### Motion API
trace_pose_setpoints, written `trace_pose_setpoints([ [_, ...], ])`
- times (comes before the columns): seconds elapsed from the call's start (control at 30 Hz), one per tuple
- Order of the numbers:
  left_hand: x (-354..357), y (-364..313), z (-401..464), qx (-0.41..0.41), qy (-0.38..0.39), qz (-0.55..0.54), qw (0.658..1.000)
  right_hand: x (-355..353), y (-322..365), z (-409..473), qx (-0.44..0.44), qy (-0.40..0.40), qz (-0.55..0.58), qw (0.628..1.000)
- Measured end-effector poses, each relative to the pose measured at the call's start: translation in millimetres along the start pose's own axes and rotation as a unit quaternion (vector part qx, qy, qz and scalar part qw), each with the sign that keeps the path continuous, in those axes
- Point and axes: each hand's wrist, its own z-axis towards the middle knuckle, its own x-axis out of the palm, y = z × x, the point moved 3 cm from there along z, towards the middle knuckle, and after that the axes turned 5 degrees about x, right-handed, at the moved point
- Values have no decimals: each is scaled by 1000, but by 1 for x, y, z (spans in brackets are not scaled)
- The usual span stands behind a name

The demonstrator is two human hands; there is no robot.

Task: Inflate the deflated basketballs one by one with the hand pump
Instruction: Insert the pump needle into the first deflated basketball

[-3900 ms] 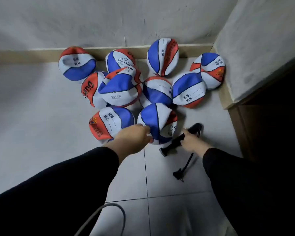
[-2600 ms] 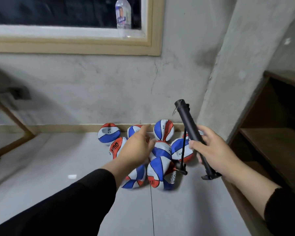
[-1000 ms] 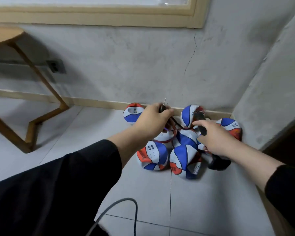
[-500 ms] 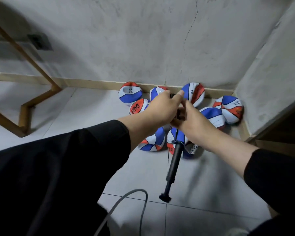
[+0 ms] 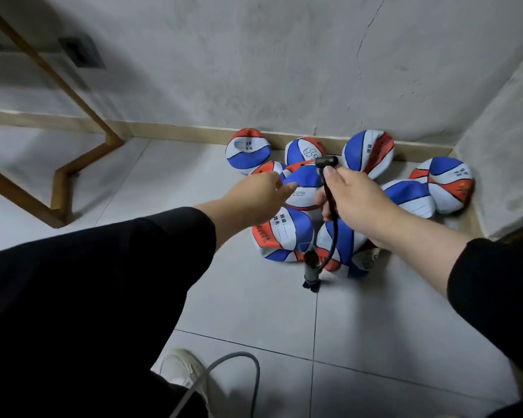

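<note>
Several deflated blue, white and red basketballs [image 5: 284,233] lie heaped in the corner of the tiled floor. My right hand [image 5: 355,196] grips the upper part of the black hand pump [image 5: 312,268] and its thin hose; one black end sticks out above my thumb, and the barrel hangs down over the front balls. My left hand [image 5: 260,194] reaches forward with relaxed fingers and holds nothing. Its fingertips are just short of the dented blue-and-white ball [image 5: 304,188] on top of the heap.
A wooden table leg [image 5: 82,86] slants down to the floor at the left, with a wall socket [image 5: 82,52] behind it. A grey wall [image 5: 501,140] juts in at the right. A grey cable [image 5: 242,360] and a pale shoe [image 5: 181,369] are near my feet.
My hands have come apart: the left has let go of the pump's top and moved left, while the right still holds the pump, which now hangs more towards me.
</note>
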Motion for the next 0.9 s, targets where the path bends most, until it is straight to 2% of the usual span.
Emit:
trace_pose_setpoints([
  [0.1,1,9,7,4,17,2,1000,2,-3,9,3,6,6,1000],
  [0.2,1,3,16,20,14,-6,1000,3,-2,18,-11,-18,-33,999],
  [0.4,3,6,35,36,13,70,997,2,-1,32,-30,-69,-5,997],
  [0.53,12,22,58,20,36,141,989,3,-9,44,-21,-69,6,997],
  [0.7,72,58,71,0,144,206,968,5,-25,58,19,-37,48,998],
  [0.8,118,80,83,14,148,229,962,6,-34,62,54,-23,121,991],
  [0.9,155,93,90,15,155,251,955,4,-42,66,76,-20,147,986],
])
